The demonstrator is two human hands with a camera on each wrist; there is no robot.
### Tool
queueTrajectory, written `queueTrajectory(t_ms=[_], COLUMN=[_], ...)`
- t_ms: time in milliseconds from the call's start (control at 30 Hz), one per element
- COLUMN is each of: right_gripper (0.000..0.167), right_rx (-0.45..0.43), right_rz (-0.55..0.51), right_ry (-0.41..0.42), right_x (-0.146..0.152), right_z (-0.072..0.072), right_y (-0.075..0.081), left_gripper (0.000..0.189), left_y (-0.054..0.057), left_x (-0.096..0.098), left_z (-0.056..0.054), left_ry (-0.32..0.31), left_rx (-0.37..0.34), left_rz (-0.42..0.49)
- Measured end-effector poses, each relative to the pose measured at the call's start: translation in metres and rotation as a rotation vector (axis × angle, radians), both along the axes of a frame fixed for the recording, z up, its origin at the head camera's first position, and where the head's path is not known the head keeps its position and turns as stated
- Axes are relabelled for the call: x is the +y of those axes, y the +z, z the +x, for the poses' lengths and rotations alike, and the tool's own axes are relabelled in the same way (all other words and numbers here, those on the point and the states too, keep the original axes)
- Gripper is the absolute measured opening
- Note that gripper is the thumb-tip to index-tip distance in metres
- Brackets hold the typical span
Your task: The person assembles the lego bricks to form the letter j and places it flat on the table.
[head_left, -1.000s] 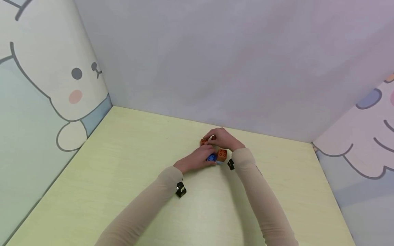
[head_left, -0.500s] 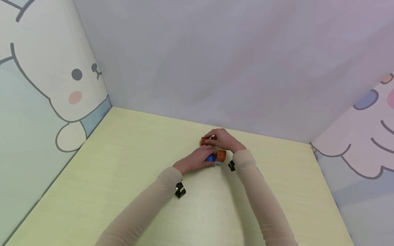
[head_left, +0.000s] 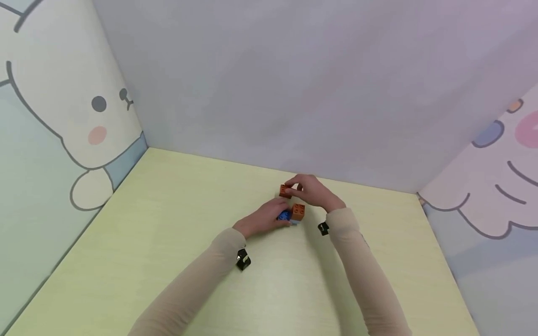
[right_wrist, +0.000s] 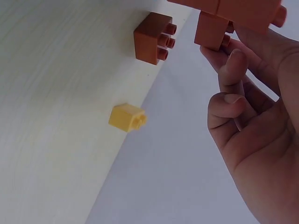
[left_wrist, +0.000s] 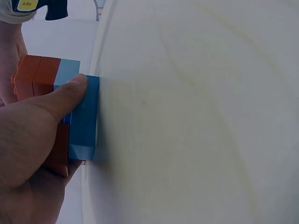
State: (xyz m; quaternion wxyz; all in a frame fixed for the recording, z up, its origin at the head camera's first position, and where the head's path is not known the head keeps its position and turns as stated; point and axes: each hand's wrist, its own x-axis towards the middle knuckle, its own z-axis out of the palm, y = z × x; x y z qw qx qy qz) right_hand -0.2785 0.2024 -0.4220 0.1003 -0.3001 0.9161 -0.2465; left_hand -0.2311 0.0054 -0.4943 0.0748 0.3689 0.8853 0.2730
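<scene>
My left hand (head_left: 262, 218) grips a joined group of toy building bricks on the table. Its thumb lies along a long blue brick (left_wrist: 85, 119); a light blue brick (left_wrist: 68, 69) and orange bricks (left_wrist: 36, 74) stand beside it. Another reddish brick (left_wrist: 58, 151) shows below, partly behind the thumb. Beyond this group, my right hand (head_left: 317, 192) pinches an orange brick (right_wrist: 211, 31) between thumb and forefinger, its other fingers curled. The orange bricks (right_wrist: 243, 11) of the group cut across the top of the right wrist view, hiding part of the thumb.
On the table in the right wrist view stand a brown-orange brick (right_wrist: 149, 39) with its studs up and a small yellow brick (right_wrist: 125, 117). A pale grey wall (head_left: 269, 93) rises behind the table (head_left: 189, 196); patterned panels flank both sides.
The right hand has drawn slightly to the right with the orange brick, away from the left hand. The left hand keeps its grip, and the view has shifted a little.
</scene>
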Motion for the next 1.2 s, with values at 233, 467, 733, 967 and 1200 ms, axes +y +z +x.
queueTrajectory(t_ms=[233,467,733,967,1200], right_gripper=[0.029,0.030,0.028,0.025,0.025], right_rx=[0.055,0.065,0.064,0.089,0.063], right_rz=[0.004,0.018,0.017,-0.006,-0.002], right_ry=[-0.015,-0.046,-0.030,-0.018,-0.041], right_x=[0.012,0.022,0.024,0.026,0.031], right_z=[0.013,0.031,0.048,0.057,0.065], right_y=[0.014,0.030,0.036,0.037,0.038], left_gripper=[0.043,0.042,0.040,0.041,0.040], left_y=[0.000,0.001,0.000,0.000,-0.001], left_x=[0.000,0.001,0.000,-0.001,0.000], left_z=[0.001,0.001,0.001,0.001,0.000], left_ry=[0.001,0.005,-0.001,0.000,0.004], left_rx=[-0.005,-0.014,0.002,-0.013,-0.013], left_rz=[-0.003,-0.006,0.006,0.002,-0.006])
